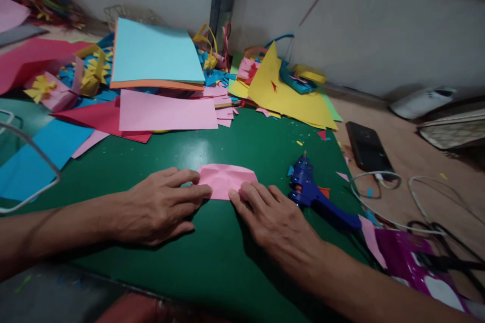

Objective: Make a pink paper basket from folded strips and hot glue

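A small folded piece of pink paper (223,177) lies on the green tabletop in front of me, with creases across its middle. My left hand (161,206) is palm down at its left end. Its fingers are stretched out, the fingertips pressing on the paper and the thumb apart from it on the table. At the right end, my right hand (271,212) has its thumb and bent index finger close together on the paper's near edge. The undersides of both hands are hidden. A blue hot glue gun (316,194) lies just right of my right hand.
Behind the paper are a pink sheet (168,111), a stack topped by light blue paper (157,53), yellow sheets (280,93) and small paper baskets (53,91). To the right lie a phone (367,146), a white cable (373,197) and a purple packet (409,252).
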A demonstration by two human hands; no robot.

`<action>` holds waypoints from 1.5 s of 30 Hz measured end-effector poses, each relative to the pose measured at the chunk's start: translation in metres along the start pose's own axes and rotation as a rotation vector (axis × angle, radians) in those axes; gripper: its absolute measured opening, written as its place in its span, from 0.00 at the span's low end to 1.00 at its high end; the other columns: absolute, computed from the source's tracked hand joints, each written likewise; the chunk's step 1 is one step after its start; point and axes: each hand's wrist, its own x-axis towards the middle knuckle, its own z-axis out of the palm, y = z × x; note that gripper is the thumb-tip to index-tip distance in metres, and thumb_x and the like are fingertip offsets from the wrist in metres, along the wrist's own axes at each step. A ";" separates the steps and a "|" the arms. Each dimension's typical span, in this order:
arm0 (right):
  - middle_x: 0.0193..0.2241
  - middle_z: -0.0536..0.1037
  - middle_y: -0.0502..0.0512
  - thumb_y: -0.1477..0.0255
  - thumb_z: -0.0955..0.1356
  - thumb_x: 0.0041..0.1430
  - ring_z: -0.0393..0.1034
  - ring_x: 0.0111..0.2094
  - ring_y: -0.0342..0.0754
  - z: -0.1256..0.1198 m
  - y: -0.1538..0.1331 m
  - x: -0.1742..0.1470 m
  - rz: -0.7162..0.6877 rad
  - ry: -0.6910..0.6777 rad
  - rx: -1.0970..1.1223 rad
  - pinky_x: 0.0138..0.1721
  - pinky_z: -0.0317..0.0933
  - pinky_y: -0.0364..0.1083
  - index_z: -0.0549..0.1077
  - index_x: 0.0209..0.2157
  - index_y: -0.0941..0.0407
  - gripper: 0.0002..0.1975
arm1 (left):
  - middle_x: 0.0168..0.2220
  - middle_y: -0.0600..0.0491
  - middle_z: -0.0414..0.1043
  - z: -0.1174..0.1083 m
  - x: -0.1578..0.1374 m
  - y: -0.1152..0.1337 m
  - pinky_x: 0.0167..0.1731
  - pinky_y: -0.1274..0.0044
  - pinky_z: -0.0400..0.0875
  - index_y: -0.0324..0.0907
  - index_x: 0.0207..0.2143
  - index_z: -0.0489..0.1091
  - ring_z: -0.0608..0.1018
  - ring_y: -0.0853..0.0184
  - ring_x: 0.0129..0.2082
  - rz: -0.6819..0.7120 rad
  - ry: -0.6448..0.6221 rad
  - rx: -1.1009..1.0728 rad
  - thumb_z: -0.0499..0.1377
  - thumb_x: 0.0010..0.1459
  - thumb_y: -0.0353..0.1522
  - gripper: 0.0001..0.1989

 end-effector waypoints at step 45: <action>0.30 0.69 0.56 0.81 0.59 0.52 0.62 0.30 0.52 0.017 0.003 0.010 0.026 -0.035 -0.079 0.33 0.55 0.52 0.67 0.45 0.62 0.17 | 0.47 0.39 0.67 0.013 0.034 0.033 0.39 0.65 0.59 0.29 0.50 0.64 0.66 0.53 0.43 -0.205 -0.186 0.237 0.41 0.56 0.56 0.40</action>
